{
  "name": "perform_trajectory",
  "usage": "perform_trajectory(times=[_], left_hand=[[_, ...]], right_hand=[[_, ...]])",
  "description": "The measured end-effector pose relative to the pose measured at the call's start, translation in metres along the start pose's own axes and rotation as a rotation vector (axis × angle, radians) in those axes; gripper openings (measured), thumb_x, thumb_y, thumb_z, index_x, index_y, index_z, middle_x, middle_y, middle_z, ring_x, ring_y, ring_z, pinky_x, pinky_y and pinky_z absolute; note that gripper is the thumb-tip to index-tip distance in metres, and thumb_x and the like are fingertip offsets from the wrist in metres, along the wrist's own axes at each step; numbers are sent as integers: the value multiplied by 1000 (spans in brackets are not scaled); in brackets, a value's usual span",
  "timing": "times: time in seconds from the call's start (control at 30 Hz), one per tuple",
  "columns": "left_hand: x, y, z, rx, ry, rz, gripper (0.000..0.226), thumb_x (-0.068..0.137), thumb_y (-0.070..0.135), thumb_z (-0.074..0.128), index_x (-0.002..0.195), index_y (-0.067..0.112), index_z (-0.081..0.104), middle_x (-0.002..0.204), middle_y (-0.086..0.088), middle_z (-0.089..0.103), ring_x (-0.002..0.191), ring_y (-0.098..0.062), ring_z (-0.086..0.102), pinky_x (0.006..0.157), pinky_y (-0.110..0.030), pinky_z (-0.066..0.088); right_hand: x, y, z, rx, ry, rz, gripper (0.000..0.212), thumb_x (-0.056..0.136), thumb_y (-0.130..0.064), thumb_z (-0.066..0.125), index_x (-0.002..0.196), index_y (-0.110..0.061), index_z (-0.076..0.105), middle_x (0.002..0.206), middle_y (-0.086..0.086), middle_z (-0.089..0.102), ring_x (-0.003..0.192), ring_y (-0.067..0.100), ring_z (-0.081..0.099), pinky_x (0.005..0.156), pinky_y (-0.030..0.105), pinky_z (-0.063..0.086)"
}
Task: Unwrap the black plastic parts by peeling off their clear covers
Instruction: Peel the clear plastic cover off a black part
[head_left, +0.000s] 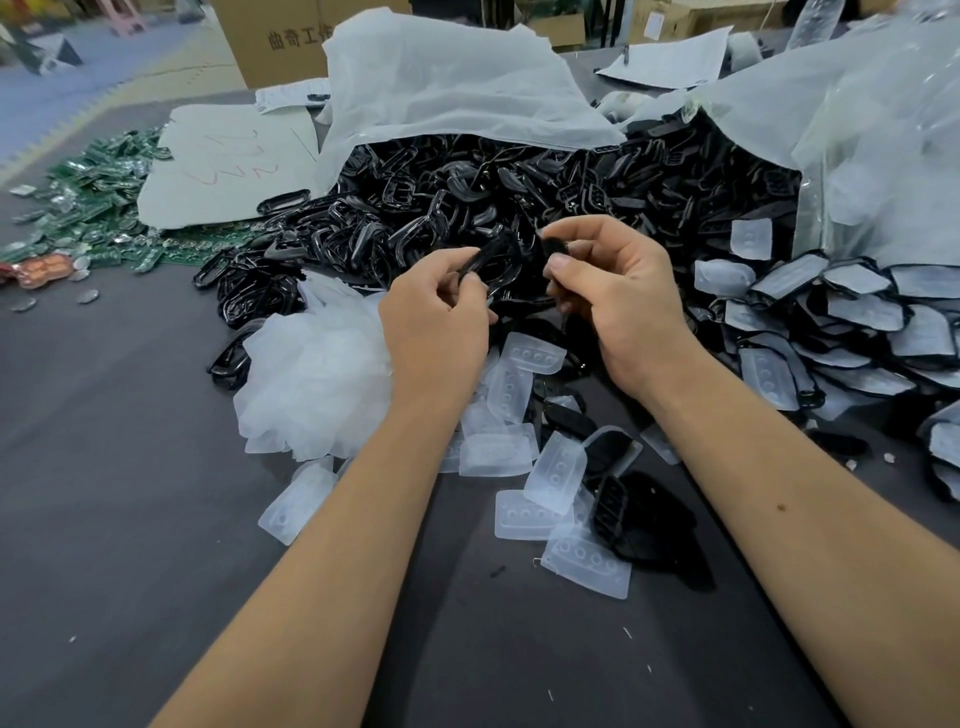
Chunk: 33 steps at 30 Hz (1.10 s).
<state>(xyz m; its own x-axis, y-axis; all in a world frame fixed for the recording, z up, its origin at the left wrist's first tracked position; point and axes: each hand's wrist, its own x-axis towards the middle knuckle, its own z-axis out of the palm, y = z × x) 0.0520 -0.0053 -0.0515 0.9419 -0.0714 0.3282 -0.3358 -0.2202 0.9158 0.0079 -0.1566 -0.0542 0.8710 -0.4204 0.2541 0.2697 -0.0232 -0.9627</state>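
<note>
Black plastic part is being pinched by the left hand; right hand fingers are pinching another dark piece.

Dark table, black parts, clear covers

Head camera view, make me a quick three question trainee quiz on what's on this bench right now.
1. True or false: both hands hold black parts.
2. What lies at the far left? A) green circuit boards B) screws C) bottles
3. Fill in: the loose clear covers lie on the table ____ the hands.

Key: 1 true: left hand and right hand each pinch a black part. 2 A: green circuit boards. 3 below: clear covers, table.
</note>
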Motion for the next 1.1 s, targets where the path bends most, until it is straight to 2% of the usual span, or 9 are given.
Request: perform_trajectory(times=[0.1,0.17,0.27,0.43,0.57,0.77,0.83,0.97,1.1], left_hand=[[-1,-2,0,11,-9,12,24,95,5,62,107,23,73,78,-13,71,65,-15,73,76,-47,63],[-1,-2,1,14,-23,17,23,94,5,63,105,22,73,74,-10,70,66,-16,73,76,-48,62],[-1,-2,0,7,-44,15,23,93,4,65,105,21,76,70,-6,70,67,-20,74,78,-47,62],[0,-2,0,11,-86,7,26,93,3,67,109,20,80,78,-3,75,69,-15,75,80,-42,63],[1,-2,1,3,-95,-12,31,94,-1,60,108,17,82,91,0,77,85,-19,75,85,-43,62],[1,-2,1,-70,-105,-22,33,97,-7,55,109,11,81,101,2,78,77,-7,75,69,-17,58],[1,-2,2,-82,-111,-16,33,97,-8,55,108,9,81,102,0,78,82,-6,75,70,-16,58],[1,-3,3,-70,-113,-5,32,97,-7,55,108,8,81,102,-1,78,84,-5,74,70,-18,59],[2,-4,2,-49,-123,15,32,98,-7,55,107,10,81,98,1,77,78,-6,74,71,-22,61]], right_hand=[[0,2,1,-49,51,-75,16,88,-2,77,94,-15,70,89,12,71,86,30,71,77,32,57],[1,4,0,-69,52,-96,19,86,-3,79,98,-16,71,86,7,73,87,31,74,83,36,60],[2,6,0,-94,49,-94,26,87,-3,79,107,-20,77,80,-6,73,76,11,72,74,25,58],[1,7,0,-113,125,-94,10,84,-2,83,89,-9,77,81,7,78,71,25,78,67,32,63],[3,9,-1,-342,187,-132,9,80,-22,88,85,-22,80,76,-4,78,70,14,76,68,36,63],[1,4,1,-380,143,-125,15,78,-27,92,79,-22,78,70,-4,76,58,11,70,57,25,52],[-1,3,2,-396,120,-128,15,78,-26,92,79,-20,78,69,-4,76,57,9,70,56,24,52],[-2,2,3,-436,112,-123,15,78,-23,92,79,-17,78,69,-4,75,62,9,72,64,32,62],[-1,3,4,-489,98,-85,17,77,-25,92,78,-18,76,70,-4,75,64,10,71,66,29,59]])
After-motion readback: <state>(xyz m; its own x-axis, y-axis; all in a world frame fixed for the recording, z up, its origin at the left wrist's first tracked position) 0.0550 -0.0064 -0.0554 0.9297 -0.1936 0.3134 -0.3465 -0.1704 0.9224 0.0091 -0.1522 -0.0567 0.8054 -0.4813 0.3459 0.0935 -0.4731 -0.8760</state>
